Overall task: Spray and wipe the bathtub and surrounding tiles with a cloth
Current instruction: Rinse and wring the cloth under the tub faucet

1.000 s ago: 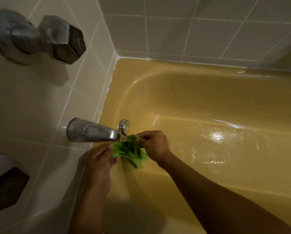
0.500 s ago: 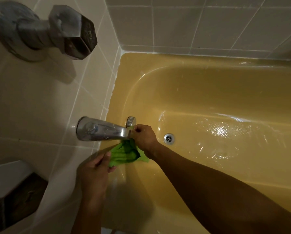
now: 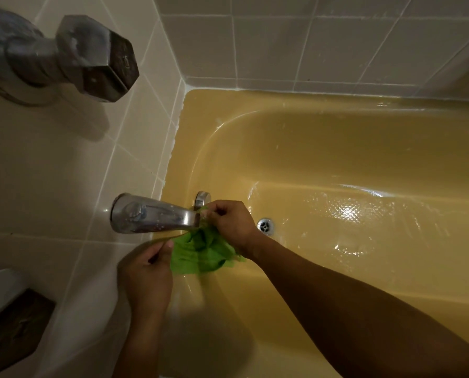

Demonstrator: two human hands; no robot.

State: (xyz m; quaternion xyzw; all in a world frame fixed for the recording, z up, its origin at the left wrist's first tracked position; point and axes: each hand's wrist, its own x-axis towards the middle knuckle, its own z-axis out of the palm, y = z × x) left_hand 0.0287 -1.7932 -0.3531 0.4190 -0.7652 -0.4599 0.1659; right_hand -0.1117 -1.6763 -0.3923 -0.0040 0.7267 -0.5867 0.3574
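Green cloth (image 3: 200, 253) hangs bunched between my hands under the spout (image 3: 151, 216), my right hand (image 3: 232, 225) pinching its upper edge, my left hand (image 3: 146, 271) pinching its near corner, above the yellow bathtub (image 3: 337, 148).

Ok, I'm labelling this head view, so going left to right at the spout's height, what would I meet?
Wall tile → spout → right hand, pinching the green cloth → drain → wet tub floor.
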